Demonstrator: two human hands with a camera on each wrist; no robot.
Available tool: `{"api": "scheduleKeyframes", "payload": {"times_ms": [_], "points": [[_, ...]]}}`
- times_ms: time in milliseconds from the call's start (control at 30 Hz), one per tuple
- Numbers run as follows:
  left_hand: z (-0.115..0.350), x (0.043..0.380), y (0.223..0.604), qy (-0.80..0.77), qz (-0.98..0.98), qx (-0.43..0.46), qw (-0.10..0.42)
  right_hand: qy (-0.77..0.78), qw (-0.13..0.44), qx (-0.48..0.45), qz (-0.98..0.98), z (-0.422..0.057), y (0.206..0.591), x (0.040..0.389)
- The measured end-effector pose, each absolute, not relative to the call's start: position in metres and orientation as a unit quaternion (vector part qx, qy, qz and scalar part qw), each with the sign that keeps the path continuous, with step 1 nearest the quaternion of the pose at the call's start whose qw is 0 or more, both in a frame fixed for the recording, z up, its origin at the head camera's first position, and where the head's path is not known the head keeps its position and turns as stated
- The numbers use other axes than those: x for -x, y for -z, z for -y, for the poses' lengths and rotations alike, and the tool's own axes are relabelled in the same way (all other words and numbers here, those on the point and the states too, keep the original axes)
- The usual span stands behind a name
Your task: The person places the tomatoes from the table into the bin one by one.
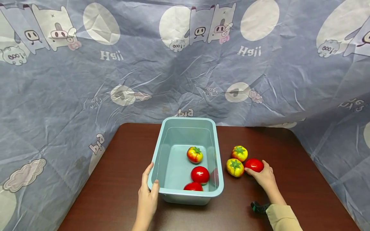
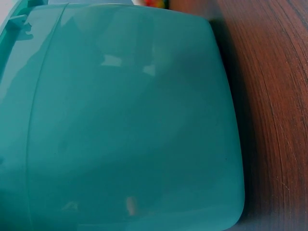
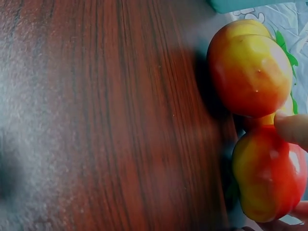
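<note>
Grey-blue cloth [image 1: 162, 77] with animal pictures hangs behind a brown table [image 1: 136, 144]. On the table stands a pale green bin [image 1: 185, 200]. The person's left hand [image 1: 147, 199] holds the bin's near left corner, with the thumb and one finger apart on the rim; how the other fingers lie, one cannot tell. The right hand [image 1: 266, 178] pinches a shiny red fruit [image 1: 254, 165] between thumb and fingers, right of the bin. Two yellow fruits [image 1: 234, 168] [image 1: 239, 153] with green tops sit just beside it. Inside the bin lie one yellow-and-red fruit [image 1: 194, 156] and two red fruits [image 1: 200, 175] [image 1: 193, 186].

The held fruit is round and looks slippery, so a loose pinch could let it roll away. The thumb is so near a yellow fruit that a quick move could bump it. If the left hand pushed hard on the corner, the bin might slide or tip.

From the head, the held fruit looks all red, but the right wrist view shows a yellow side too. The left wrist view shows the bin's outside, but no fingers.
</note>
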State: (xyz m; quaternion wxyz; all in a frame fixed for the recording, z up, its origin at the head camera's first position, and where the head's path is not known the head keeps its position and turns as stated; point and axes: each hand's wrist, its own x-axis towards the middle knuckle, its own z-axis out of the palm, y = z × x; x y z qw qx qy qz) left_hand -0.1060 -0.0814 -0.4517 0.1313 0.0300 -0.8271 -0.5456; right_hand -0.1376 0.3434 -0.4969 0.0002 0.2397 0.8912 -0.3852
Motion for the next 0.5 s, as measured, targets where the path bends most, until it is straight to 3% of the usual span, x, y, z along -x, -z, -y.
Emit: {"api": "scheduleKeyframes", "payload": {"times_ms": [500], "points": [[0.0826,0.1066,0.4504,0.548,0.826,-0.029,0.128,0.392,-0.042,-0.26,-0.882,-0.3388,0.4985,0.1356]]}}
